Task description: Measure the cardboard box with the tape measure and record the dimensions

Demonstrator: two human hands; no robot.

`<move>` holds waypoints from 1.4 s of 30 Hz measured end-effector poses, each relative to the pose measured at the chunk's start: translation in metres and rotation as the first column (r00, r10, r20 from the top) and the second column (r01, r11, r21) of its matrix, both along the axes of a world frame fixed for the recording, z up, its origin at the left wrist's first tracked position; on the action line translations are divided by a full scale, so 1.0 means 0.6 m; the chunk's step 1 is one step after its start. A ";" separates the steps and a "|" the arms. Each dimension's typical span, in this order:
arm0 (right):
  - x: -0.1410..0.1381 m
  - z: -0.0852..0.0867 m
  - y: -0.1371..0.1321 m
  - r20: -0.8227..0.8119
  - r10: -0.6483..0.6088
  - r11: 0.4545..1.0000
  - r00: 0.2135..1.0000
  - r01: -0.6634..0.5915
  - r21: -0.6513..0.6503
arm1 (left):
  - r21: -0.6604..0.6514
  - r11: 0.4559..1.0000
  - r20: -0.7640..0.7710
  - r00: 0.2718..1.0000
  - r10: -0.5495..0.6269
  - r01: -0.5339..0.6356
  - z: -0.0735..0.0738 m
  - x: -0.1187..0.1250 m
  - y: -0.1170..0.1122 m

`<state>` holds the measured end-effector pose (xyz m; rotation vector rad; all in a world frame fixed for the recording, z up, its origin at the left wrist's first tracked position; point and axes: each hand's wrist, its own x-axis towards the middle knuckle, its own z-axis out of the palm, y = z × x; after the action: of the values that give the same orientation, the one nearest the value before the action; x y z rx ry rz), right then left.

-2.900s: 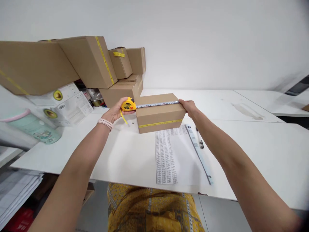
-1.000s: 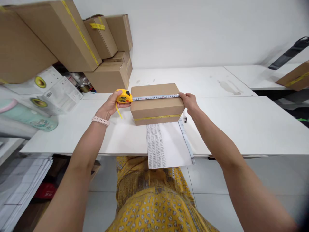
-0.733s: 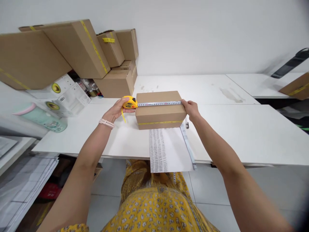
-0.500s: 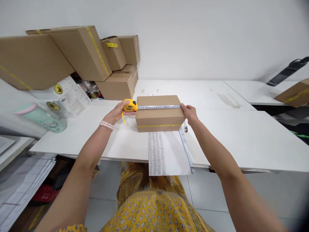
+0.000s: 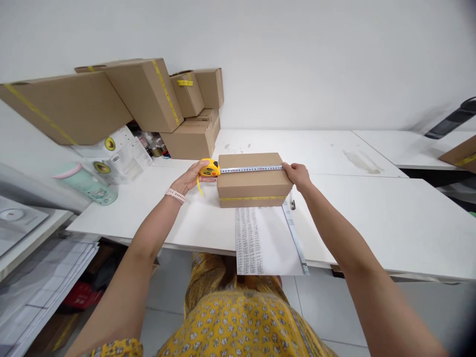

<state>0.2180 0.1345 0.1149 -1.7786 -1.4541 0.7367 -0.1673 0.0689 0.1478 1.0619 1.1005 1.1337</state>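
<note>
1. White table (image 5: 372, 218): runs under the left hand (image 5: 191, 177) and out past the right hand (image 5: 298, 174). Box wants to sit flat on it; any rocking would likely spoil the reading.
2. Stacked cartons (image 5: 130, 94): beyond the left hand, clear of the work.
3. Cardboard box (image 5: 255, 184): on the table, between the two hands. Left hand just off its left end, right hand touching its right end. I'd hold it square to the body so the line doesn't skew.
4. Printed sheet (image 5: 269, 243): nearer the body than both hands, near end over the table edge.
5. Left hand half-curled, thumb on top, gripping the tape measure (image 5: 209, 168). Right hand pinched nearly closed on the blade end at the box's right edge; exact fingertip contact hidden.
6. Tape measure case: in the left hand, right by the box's left edge. Contact with the box: can't tell.
7. Blade (image 5: 251, 169): across the box top, hand to hand. Best flat, taut, parallel to the long edges, end flush under the right hand, read from straight above. Figures too small here.
</note>
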 end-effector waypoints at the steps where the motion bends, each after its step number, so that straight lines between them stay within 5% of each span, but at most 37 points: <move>1: 0.000 -0.002 0.002 0.000 0.002 1.000 1.000 -0.002 0.004 | 0.001 1.000 0.000 1.000 -0.002 0.002 -0.001 -0.001 0.001; 20: 0.007 -0.023 0.009 -0.023 0.038 0.999 0.999 -0.037 0.029 | 0.003 0.999 -0.056 0.997 -0.052 0.053 0.001 -0.057 0.017; 35: 0.002 -0.027 0.007 -0.021 0.030 0.998 0.999 -0.029 0.055 | -0.028 0.995 -0.092 0.991 -0.093 0.091 -0.006 -0.043 0.021; 38: 0.003 -0.025 0.012 -0.072 0.019 0.996 0.997 -0.013 0.091 | -0.014 0.997 -0.112 0.991 -0.080 0.079 0.016 -0.038 0.014; 42: 0.019 0.011 0.025 -0.300 0.065 0.980 0.952 -0.004 0.199 | 0.029 0.990 -0.123 0.983 -0.133 0.138 0.078 -0.018 -0.019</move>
<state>0.2292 0.1493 0.1215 -1.4221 -1.3022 0.8167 -0.1782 0.0578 0.1947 1.2294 1.0874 0.9955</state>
